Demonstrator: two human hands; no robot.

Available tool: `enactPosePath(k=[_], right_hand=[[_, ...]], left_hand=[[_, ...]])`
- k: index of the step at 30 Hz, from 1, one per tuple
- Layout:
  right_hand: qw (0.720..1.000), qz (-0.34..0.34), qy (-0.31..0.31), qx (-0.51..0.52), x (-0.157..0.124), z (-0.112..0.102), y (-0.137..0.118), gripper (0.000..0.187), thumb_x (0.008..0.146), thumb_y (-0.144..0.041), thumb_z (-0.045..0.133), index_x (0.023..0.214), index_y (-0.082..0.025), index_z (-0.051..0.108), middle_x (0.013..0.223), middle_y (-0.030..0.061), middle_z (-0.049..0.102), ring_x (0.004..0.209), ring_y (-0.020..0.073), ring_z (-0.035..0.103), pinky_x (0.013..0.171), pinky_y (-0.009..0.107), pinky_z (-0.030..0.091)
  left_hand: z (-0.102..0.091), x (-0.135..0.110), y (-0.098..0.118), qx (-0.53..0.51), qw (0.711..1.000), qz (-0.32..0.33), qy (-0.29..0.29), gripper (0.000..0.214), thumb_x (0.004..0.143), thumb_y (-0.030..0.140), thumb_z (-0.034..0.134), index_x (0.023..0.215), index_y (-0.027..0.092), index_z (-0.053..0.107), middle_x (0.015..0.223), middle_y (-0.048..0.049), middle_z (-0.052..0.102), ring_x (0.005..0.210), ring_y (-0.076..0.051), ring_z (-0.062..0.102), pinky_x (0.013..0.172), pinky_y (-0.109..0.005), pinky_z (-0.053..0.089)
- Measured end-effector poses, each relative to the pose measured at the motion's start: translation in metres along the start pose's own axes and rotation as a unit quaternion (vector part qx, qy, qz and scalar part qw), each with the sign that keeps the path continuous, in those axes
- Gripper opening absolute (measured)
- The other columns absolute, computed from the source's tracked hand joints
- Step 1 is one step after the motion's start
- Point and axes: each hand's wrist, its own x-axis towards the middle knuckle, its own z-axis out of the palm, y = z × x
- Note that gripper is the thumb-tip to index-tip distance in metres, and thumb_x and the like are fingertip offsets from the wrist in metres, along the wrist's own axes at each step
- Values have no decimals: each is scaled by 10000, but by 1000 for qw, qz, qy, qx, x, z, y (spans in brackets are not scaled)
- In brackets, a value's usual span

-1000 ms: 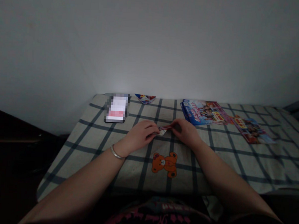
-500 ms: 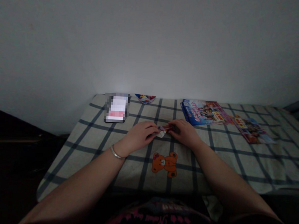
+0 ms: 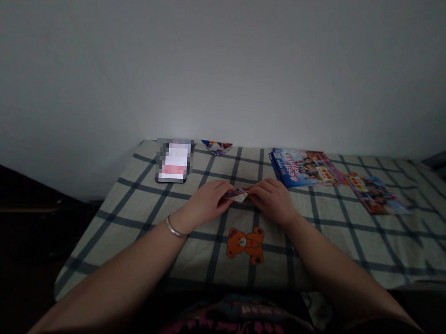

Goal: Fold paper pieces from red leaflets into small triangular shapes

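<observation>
A small folded piece of printed paper [image 3: 240, 195], white with red and purple, lies on the checked cloth [image 3: 142, 207] in the middle of the table. My left hand [image 3: 206, 201], with a silver bangle on its wrist, pinches the paper's left end. My right hand [image 3: 272, 199] presses on the paper's right end with its fingers closed over it. Most of the paper is hidden under the fingers.
A phone [image 3: 174, 161] with a lit screen stands at the back left. A folded paper shape [image 3: 216, 146] lies by the wall. Two colourful leaflets [image 3: 305, 167] [image 3: 376, 194] lie at the back right. An orange bear print [image 3: 246, 244] is on the cloth near me.
My right hand has slid a little left and turned its fingers down over the paper, covering more of it. The left hand has barely moved.
</observation>
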Motion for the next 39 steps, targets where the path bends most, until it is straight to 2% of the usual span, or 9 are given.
enactPosePath(k=[6,9,14,19,22,28,32,39], right_hand=[[999,5,19,-29,-1,-2,-4,195,979,-313,515,1034,-254,693,966,60,702,914,223,574,819,366,434],[999,9,32,-41,-1,-2,-8,205,989,-294,490,1051,-255,682,977,65,694,916,223,573,826,366,423],[999,8,21,-42,0,-1,-10,171,983,-291,502,954,-237,662,965,57,703,916,228,578,817,371,411],[999,28,23,-34,2,-1,-8,89,927,-255,591,987,-232,653,1015,60,715,952,242,590,844,386,416],[999,41,5,-23,3,-1,-7,163,911,-244,612,1069,-230,650,1047,62,721,975,251,603,867,397,429],[999,42,-25,-15,3,1,-6,356,934,-223,564,1290,-213,575,1103,90,722,1033,249,623,942,411,440],[998,61,-35,-6,3,4,-4,425,931,-212,554,1355,-203,530,1131,93,714,1050,261,615,952,423,450],[997,64,-41,8,3,6,-3,432,922,-196,554,1353,-221,533,1150,87,704,1033,267,609,940,431,467]], left_hand=[[3,0,-2,-21,1000,-6,5,138,920,163,530,1051,200,551,1011,-36,638,918,-191,623,824,-356,522],[5,0,-1,-21,999,-22,23,207,915,114,496,1100,201,530,1051,-44,640,949,-195,636,850,-372,541],[6,0,0,-33,996,-22,76,357,863,39,488,1175,210,470,1178,-63,600,1100,-203,613,950,-395,535],[5,1,-1,-25,997,-29,67,355,842,54,512,1163,200,474,1186,-78,594,1114,-220,608,953,-413,534],[6,0,-3,3,997,-53,52,382,825,85,566,1183,186,482,1159,-91,611,1048,-240,629,903,-430,547],[9,0,-7,39,997,-59,43,459,822,157,632,1259,188,492,1191,-98,635,1095,-269,621,961,-469,514],[6,1,-4,37,997,-52,47,459,811,95,569,1260,165,497,1204,-112,632,1107,-263,616,973,-457,513],[0,3,-8,7,996,-67,64,410,819,13,432,1186,157,544,1143,-101,634,1048,-228,622,954,-435,529]])
